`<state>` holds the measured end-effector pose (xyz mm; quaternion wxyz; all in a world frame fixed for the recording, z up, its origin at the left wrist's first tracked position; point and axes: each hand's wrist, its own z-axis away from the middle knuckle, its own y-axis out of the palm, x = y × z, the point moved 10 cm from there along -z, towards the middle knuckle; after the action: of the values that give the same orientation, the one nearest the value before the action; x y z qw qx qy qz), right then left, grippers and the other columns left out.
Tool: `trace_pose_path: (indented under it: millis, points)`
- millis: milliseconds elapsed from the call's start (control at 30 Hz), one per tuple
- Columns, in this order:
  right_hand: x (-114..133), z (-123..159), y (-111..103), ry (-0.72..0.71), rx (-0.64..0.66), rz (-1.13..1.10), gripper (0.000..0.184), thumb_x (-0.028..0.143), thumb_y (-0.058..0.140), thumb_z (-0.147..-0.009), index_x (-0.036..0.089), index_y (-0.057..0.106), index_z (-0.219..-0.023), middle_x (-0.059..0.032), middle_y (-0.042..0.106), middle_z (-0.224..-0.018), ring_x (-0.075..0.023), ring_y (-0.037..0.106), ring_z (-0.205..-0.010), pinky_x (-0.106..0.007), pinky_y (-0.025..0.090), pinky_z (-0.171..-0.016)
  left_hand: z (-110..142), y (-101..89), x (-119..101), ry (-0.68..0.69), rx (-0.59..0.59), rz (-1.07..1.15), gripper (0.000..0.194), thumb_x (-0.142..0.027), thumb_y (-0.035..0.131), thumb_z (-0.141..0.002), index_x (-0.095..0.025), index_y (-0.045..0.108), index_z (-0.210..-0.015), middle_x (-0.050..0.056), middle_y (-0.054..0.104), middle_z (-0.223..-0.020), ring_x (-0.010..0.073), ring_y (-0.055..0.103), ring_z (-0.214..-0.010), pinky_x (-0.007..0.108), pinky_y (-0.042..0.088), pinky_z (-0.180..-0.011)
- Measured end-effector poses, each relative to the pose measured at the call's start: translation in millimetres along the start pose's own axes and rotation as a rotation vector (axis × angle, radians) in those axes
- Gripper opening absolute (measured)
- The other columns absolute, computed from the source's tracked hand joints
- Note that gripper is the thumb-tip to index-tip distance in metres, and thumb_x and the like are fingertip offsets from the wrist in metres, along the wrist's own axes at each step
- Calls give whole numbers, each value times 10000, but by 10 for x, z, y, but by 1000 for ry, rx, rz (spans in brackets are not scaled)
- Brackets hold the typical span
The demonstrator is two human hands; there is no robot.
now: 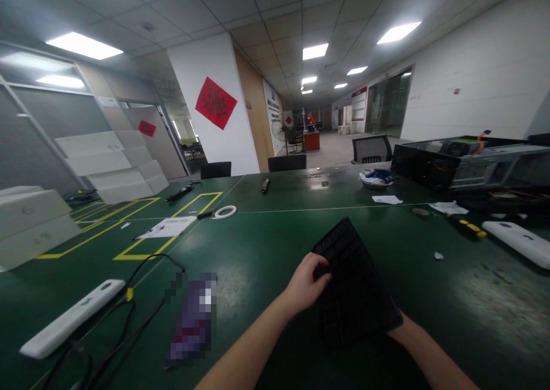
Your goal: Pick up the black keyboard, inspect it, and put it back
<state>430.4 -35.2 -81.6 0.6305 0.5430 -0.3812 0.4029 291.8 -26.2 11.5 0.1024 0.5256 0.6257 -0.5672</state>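
A black keyboard (358,278), a dark slab with a faint grid of keys, is held tilted above the green table (258,247). My left hand (307,281) is at its left edge, fingers curled in and thumb close to them against the key side. From the right, my right hand (396,330) reaches behind the lower right corner and supports it; the keyboard covers its fingers. Left of my forearm lies a purple item (193,321), blurred by blocks.
White bar-shaped devices (73,318) (518,244) lie at both sides. Black cables (137,315) run at left. Farther off are a tape roll (225,212), a paper sheet (167,227), a yellow-black tool (468,227), an open computer case (455,164) and white boxes (32,224).
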Motion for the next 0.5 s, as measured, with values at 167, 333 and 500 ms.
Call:
trace_pose_path:
  millis: [167, 333, 500]
  points:
    - [-27, 30, 24, 46, 11, -37, 323, 490, 661, -523, 219, 641, -697, -14, 638, -710, -177, 558, -722, -352, 467, -713, -6, 46, 46, -14, 26, -98, 85, -152, 499, -755, -174, 566, -802, 19, 547, -816, 142, 499, -798, 273, 390, -734]
    - [-24, -6, -47, -9, -36, -14, 345, 504, 667, -505, 213, 629, -687, -12, 628, -704, -181, 546, -716, -349, 469, -692, -12, 41, -60, 64, 38, -67, 199, -11, 457, -686, -167, 558, -757, 14, 530, -801, 130, 493, -792, 248, 390, -718]
    - [-26, -72, -56, -76, -27, 12, 269, 434, 568, -683, 195, 603, -801, -15, 612, -782, -145, 544, -743, -324, 470, -710, 1, 56, -143, 106, 81, 23, 291, 47, 418, -627, -165, 558, -768, 24, 510, -854, 131, 489, -827, 254, 401, -737]
